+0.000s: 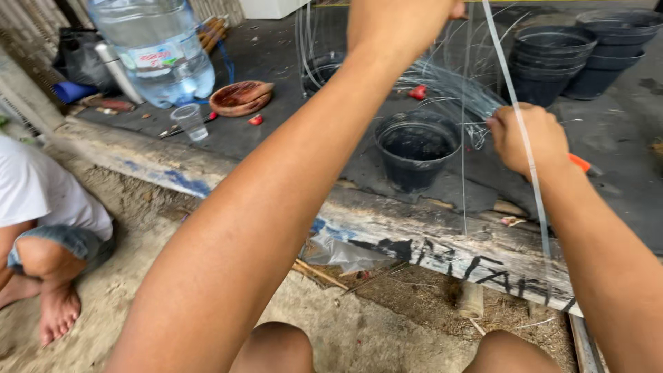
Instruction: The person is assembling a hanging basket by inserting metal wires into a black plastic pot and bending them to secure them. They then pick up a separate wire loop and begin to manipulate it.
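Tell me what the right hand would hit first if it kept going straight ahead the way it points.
Probably the bundle of clear strands that the right hand touches; beyond that lie stacked black pots, though depth is unclear.

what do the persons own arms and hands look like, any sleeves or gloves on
Both arms are bare along their whole visible length: no sleeves, no gloves, no watch or bands in view. The left hand is mostly cut off by the top edge of the picture, so rings there cannot be told. The right hand shows no ring or marking.
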